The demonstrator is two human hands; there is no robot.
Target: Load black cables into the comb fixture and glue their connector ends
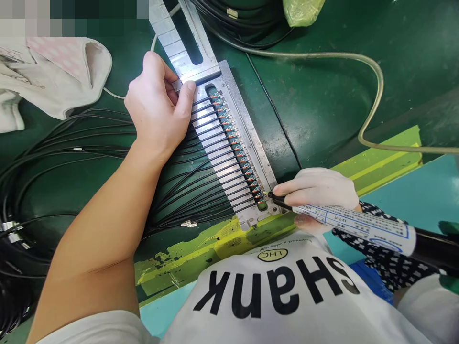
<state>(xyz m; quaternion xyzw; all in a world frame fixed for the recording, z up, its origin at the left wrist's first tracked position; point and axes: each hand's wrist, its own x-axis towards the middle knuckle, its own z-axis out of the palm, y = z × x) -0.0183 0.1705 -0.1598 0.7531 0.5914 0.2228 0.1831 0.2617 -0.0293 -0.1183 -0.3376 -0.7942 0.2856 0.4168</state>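
A metal fixture [219,165] lies slanted on the green bench, with a row of small circuit boards [238,147] in its slot. Black cables [206,179] run into it from the left. My left hand [158,100], bare, pinches the fixture's left edge near its upper end, thumb on top and the other fingers partly hidden. My right hand [319,186], in a white glove, grips a white labelled glue syringe [358,227] with a black nozzle and a black rear end. The nozzle tip is at the lower end of the row, close to the last boards.
Coiled black cables [14,196] lie at left and more cable coils [247,21] at the top. A white cloth [71,76] rests at upper left. A translucent hose [376,91] curves across the right. Yellow tape [172,258] marks the bench's near edge.
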